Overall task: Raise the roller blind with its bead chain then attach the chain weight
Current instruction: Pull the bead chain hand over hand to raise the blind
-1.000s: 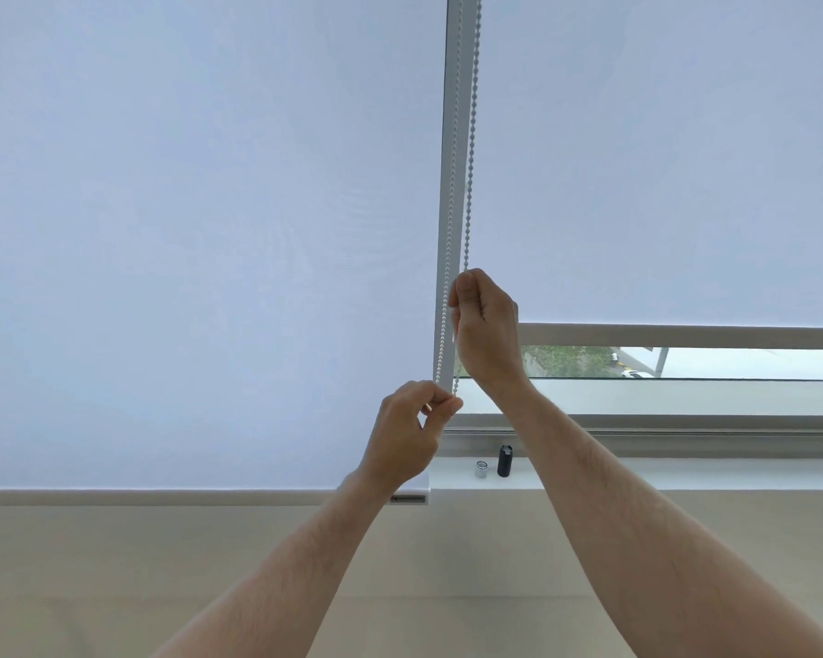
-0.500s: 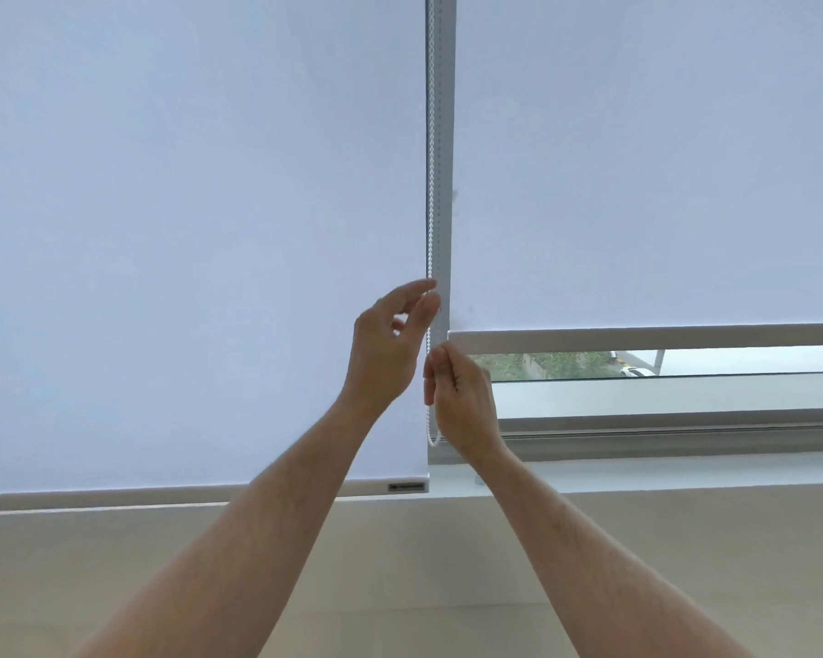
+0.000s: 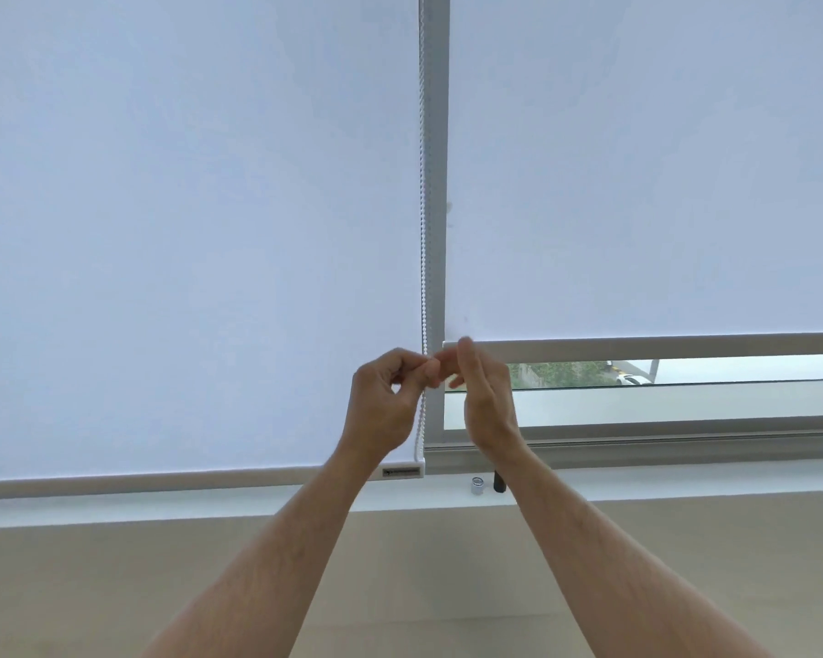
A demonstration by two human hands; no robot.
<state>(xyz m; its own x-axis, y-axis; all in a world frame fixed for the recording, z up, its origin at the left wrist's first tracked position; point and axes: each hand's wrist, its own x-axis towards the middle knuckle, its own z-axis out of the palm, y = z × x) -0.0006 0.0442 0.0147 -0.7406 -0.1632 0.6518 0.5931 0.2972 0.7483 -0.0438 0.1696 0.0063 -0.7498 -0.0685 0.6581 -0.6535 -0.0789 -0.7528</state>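
The white bead chain (image 3: 423, 206) hangs along the grey window mullion (image 3: 437, 135) between two white roller blinds. My left hand (image 3: 386, 401) pinches the chain at about the height of the right blind's bottom bar (image 3: 637, 348), and the chain runs on down past its palm. My right hand (image 3: 483, 391) meets the left at the same spot, fingertips touching it; whether it grips the chain is hidden. The right blind (image 3: 637, 159) is raised a little, showing a strip of glass. A black chain weight (image 3: 499, 482) and a small silver cylinder (image 3: 477, 486) stand on the sill.
The left blind (image 3: 186, 206) hangs lower, its bottom bar (image 3: 162, 482) just above the white sill (image 3: 685, 482). Below the sill is a beige wall (image 3: 424, 586). Greenery and a white car (image 3: 633, 378) show through the uncovered glass.
My left hand dropped from above to meet my right hand, which rose slightly. The two hands now touch at the chain. The view shifted, bringing the sill items back in sight.
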